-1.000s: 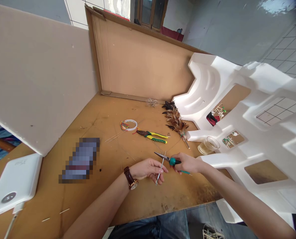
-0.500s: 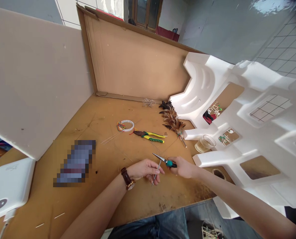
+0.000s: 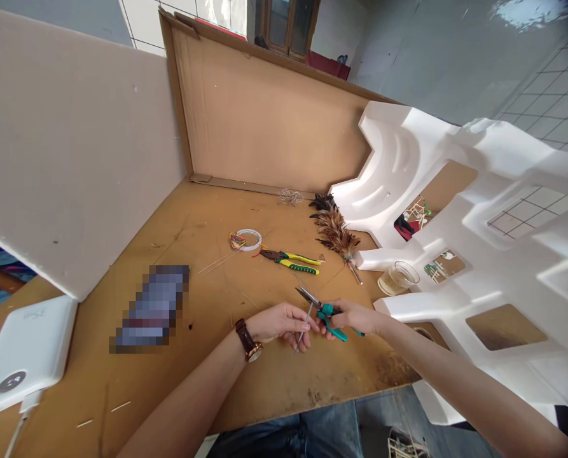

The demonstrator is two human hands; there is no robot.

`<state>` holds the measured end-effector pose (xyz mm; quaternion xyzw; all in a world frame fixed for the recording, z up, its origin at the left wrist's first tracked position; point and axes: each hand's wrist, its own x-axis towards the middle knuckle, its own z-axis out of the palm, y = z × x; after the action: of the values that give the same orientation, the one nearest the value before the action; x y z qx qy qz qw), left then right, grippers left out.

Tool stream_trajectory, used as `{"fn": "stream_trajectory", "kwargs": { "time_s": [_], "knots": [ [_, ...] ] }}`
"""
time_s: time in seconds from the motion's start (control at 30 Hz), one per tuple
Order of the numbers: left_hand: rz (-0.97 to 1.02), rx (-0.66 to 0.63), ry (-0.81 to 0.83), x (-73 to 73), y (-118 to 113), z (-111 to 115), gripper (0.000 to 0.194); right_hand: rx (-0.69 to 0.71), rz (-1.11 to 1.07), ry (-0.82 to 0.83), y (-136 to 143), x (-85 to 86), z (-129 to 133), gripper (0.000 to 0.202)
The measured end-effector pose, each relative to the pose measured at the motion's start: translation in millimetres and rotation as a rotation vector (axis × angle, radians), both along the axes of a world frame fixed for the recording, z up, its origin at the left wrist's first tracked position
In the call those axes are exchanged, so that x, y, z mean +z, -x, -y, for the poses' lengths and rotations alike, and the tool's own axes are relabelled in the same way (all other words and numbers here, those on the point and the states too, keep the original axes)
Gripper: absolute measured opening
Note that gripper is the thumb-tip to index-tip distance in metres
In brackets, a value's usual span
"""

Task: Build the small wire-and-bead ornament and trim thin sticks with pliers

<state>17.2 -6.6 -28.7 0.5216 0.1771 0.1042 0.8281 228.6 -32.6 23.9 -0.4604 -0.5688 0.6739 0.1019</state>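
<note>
My left hand (image 3: 288, 326), with a brown-strapped watch at the wrist, pinches a thin grey rod (image 3: 303, 334) held at a slant. Teal-handled needle-nose pliers (image 3: 325, 312) are gripped in my right hand (image 3: 353, 316). Their slim jaws are parted and point up and left, crossing the upper end of the rod; whether they touch it I cannot tell. The handles are spread, and one teal handle sticks out below my right fingers. Beyond my hands lie yellow-and-green combination pliers (image 3: 293, 259) and a white ring (image 3: 249, 240) with coloured wires.
A feather duster (image 3: 334, 229) and a glass jar (image 3: 398, 278) stand beside white moulded foam (image 3: 436, 312) on the right. Cardboard (image 3: 274, 121) walls off the back. To the left are a pixelated phone-like object (image 3: 152, 308) and a white power bank (image 3: 30, 346) with a cable.
The needle-nose pliers have opened, with jaws and handles now spread apart, and the teal handles show more. The view has shifted slightly, moving the scene a little to the right.
</note>
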Motion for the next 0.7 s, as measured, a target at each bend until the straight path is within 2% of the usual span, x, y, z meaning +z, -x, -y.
{"fn": "stream_trajectory", "kwargs": {
  "time_s": [0.17, 0.43, 0.7],
  "knots": [
    [-0.008, -0.001, 0.016, -2.0, 0.0, -0.3, 0.037, -0.017, 0.036, 0.001, -3.2, 0.2, 0.2, 0.02],
    [-0.006, -0.011, 0.049, -3.3, -0.1, -1.2, 0.034, -0.02, 0.156, -0.084, 0.2, 6.4, 3.1, 0.014],
    [0.0, -0.005, 0.06, -4.1, 0.9, -1.9, 0.034, 0.007, 0.227, -0.147, -2.6, 1.1, 1.4, 0.015]
  ]
}}
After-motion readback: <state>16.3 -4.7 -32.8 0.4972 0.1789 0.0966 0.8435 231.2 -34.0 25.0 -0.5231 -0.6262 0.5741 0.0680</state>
